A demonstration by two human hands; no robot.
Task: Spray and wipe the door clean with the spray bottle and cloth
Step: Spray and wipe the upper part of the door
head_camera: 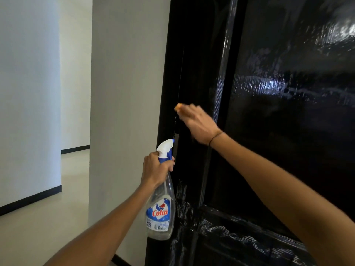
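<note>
At door (278, 150) left edge: your right hand (199, 123) is pressing orange cloth (178, 108) against frame; left hand (156, 168) is gripping spray bottle (162, 198) below. Wet streaks are showing on panels; wiping likely midway, lower panels pending.

**Interior corridor beside a doorway: walls, floor and light**

A light grey wall pier (126, 112) rises through the centre of the view, its surface plain and matte. To its left a corridor opening (75, 93) recedes toward a paler far wall (74, 70), which ends at a black skirting board (75, 149). The near left wall (28, 93) is white with a faint bluish cast and carries its own black skirting board (30, 198) running diagonally along its base. The floor (48, 227) is smooth and pale cream, without visible joints. Illumination is soft and even, brightest on the near left wall and dimmer within the corridor.
</note>
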